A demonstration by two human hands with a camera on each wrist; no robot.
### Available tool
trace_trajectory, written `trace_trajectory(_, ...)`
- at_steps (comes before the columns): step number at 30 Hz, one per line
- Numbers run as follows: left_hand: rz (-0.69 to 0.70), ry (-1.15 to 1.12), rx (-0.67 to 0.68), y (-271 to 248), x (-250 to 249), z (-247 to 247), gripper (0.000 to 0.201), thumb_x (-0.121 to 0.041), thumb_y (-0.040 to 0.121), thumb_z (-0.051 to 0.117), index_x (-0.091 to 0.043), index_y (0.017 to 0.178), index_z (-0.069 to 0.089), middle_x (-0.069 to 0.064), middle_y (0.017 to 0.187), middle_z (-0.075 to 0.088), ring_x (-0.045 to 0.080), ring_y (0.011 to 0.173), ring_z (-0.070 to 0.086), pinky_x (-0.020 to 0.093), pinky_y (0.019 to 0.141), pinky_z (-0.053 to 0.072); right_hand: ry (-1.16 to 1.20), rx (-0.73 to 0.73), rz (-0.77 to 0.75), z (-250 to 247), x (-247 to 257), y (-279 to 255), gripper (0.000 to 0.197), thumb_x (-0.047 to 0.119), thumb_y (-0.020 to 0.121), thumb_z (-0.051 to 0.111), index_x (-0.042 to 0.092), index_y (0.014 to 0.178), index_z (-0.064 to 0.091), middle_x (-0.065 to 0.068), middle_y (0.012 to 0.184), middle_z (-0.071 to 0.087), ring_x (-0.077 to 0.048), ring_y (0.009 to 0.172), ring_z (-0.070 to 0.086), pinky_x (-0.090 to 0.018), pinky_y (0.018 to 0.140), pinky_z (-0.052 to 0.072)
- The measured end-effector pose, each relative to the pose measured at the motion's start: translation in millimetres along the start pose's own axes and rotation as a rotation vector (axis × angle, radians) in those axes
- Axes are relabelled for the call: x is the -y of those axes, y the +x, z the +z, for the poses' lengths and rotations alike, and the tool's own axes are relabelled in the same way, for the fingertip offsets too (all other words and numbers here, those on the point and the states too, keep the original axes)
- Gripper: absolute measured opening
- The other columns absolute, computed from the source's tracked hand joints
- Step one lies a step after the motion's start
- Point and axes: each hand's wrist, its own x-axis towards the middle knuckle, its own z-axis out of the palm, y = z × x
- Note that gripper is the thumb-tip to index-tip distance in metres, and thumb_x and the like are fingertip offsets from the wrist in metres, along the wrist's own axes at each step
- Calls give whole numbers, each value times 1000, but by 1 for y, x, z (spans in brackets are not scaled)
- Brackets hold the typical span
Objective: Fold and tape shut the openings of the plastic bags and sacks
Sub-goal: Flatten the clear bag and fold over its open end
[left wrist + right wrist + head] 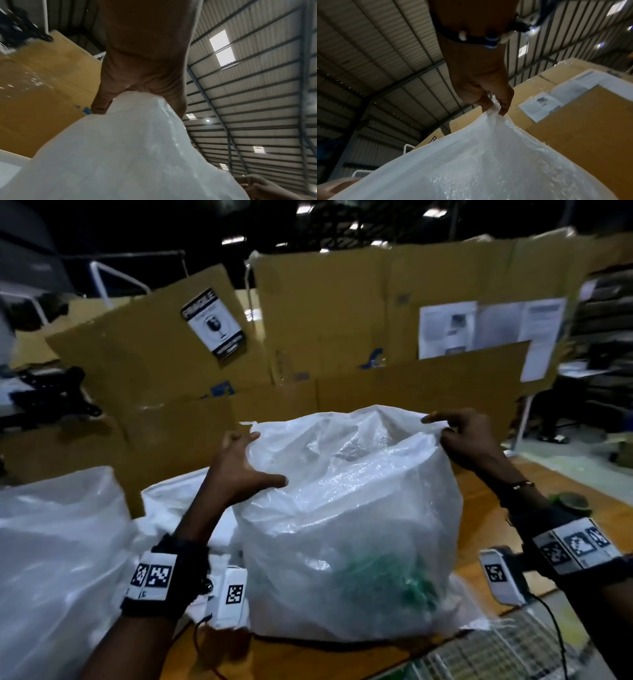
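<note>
- A clear plastic bag (pixel 346 529) stands upright on the wooden counter (pixel 486 529), something green showing through its lower part.
- The left hand (pixel 236 470) grips the bag's left top edge, thumb across the front.
- The right hand (pixel 469 436) pinches the right top corner — film caught between its fingertips (pixel 503 111).
- Flattened cardboard sheets (pixel 342 337) stand behind; a second plastic bag (pixel 58 542) sits at the left.

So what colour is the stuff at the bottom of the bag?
Green. It shows through the cloudy white bag, low down, best in the head view.
</note>
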Motion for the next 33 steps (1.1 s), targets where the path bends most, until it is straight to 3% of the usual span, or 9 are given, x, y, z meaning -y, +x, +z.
trace_trajectory(5, 64, -50, -46, 35, -83, 72, 113, -42, 57, 102, -22, 154, 47, 1, 158, 31, 25, 141, 42, 38, 110, 41, -12, -78, 24, -69, -70, 52, 47, -11, 83, 53, 11, 115, 80, -17, 124, 74, -27, 110, 67, -26, 89, 44)
trace_trajectory(10, 111, -97, -102, 77, -160, 146, 111, -39, 58, 102, -17, 153, 50, 7, 155, 37, 28, 140, 45, 37, 113, 39, -2, -119, 43, -127, -151, 99, 46, 5, 82, 54, 12, 120, 78, -20, 123, 72, -29, 105, 66, -26, 86, 44)
trace_trajectory(14, 119, -136, -136, 116, -214, 186, 119, -48, 51, 102, -17, 153, 50, 10, 150, 40, 29, 138, 47, 39, 113, 39, 52, -174, 16, -165, -202, 150, 62, 23, 72, 46, 11, 125, 76, -18, 127, 72, -33, 119, 67, -41, 108, 50)
trace_trajectory(17, 156, -147, -182, 143, -242, 209, 124, -55, 46, 94, -16, 154, 46, 13, 150, 40, 32, 137, 46, 38, 112, 38, 28, -188, -17, -183, -229, 188, 64, 23, 72, 46, 12, 128, 74, -17, 129, 71, -34, 121, 64, -44, 110, 48)
trace_trajectory(20, 197, -151, -275, 165, -249, 237, 123, -56, 47, 90, -15, 154, 45, 13, 150, 40, 30, 135, 45, 28, 104, 34, 57, -207, -62, -188, -248, 214, 62, 21, 73, 49, 12, 129, 73, -14, 130, 70, -30, 120, 64, -42, 110, 48)
trace_trajectory(23, 217, -152, -346, 165, -231, 279, 119, -51, 52, 95, -18, 153, 44, 12, 149, 39, 25, 133, 44, 25, 103, 35, 60, -175, -135, -178, -275, 212, 56, 18, 75, 53, 10, 127, 73, -7, 127, 69, -20, 119, 62, -26, 106, 45)
trace_trajectory(26, 207, -124, -361, 142, -198, 330, 93, -41, 66, 96, -18, 145, 53, 12, 141, 45, 27, 127, 49, 31, 100, 43, -2, -119, -159, -158, -316, 182, 56, -12, 75, 55, 10, 122, 74, -9, 123, 70, -20, 115, 62, -18, 95, 42)
trace_trajectory(30, 202, -113, -331, 115, -166, 375, 47, -26, 80, 89, -17, 121, 66, 5, 122, 52, 28, 113, 59, 30, 88, 45, -41, -89, -165, -141, -378, 134, 52, -8, 71, 60, 13, 116, 75, -2, 116, 71, -14, 108, 63, -45, 84, 57)
trace_trajectory(33, 139, -59, -319, 103, -164, 390, 47, -23, 82, 87, -17, 120, 60, 4, 119, 51, 21, 100, 58, 30, 76, 44, -21, -82, -105, -139, -405, 109, 42, 0, 78, 76, 18, 117, 74, 3, 120, 71, -13, 106, 64, -48, 76, 61)
